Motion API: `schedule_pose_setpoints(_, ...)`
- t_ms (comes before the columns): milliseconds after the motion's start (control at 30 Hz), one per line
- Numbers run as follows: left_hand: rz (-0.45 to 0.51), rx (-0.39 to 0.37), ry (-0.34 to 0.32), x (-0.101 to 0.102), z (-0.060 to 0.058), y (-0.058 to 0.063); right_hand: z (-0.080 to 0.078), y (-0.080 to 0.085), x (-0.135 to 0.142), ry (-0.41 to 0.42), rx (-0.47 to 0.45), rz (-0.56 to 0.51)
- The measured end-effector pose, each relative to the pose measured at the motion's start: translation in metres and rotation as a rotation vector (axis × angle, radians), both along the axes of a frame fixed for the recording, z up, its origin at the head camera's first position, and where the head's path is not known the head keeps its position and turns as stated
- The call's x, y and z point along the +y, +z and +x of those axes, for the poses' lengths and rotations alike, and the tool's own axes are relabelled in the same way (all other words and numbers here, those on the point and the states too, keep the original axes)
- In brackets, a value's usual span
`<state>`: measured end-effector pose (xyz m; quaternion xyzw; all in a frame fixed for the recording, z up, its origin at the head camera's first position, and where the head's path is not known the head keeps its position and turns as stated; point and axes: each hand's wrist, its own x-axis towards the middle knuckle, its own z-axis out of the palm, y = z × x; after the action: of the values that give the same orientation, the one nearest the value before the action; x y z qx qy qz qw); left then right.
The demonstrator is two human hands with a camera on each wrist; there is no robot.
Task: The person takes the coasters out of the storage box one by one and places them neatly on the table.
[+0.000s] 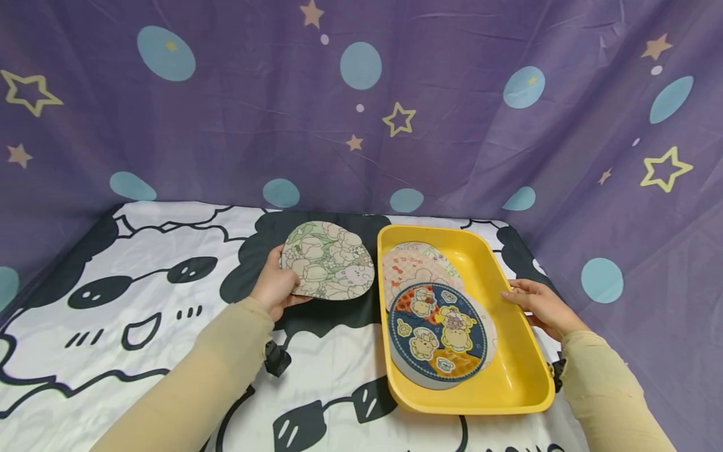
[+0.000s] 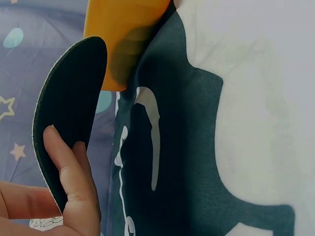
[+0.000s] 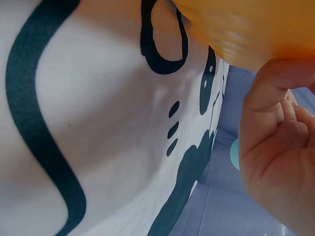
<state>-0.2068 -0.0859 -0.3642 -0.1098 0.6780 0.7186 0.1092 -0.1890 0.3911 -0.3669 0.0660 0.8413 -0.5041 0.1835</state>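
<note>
My left hand [image 1: 278, 285] holds a thin round mouse pad [image 1: 327, 260] by its left edge, thumb on top and fingers underneath. Its top carries a pale floral print; the dark back [image 2: 74, 93] faces the left wrist camera, and the pad bends slightly. To its right is a yellow tray [image 1: 511, 351] holding several round pads. A dark-blue pad with cartoon bears [image 1: 437, 333] lies uppermost, over a pink checked one [image 1: 418, 267] and others mostly hidden. My right hand [image 1: 545, 307] grips the tray's right rim, thumb over the edge and fingers outside.
A white and black cartoon-print cloth [image 1: 333, 370] covers the table under the tray. Behind it hangs a purple curtain [image 1: 271, 125] with stars and blue dots, which also runs down the right side.
</note>
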Motion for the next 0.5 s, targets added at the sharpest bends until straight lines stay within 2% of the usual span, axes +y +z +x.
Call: schedule_pose_setpoints(500,-0.039,-0.032,-0.013,0.0026,-0.0056,-0.0082,-0.0002,-0.0006,-0.0001,-0.005,0.002,-0.001)
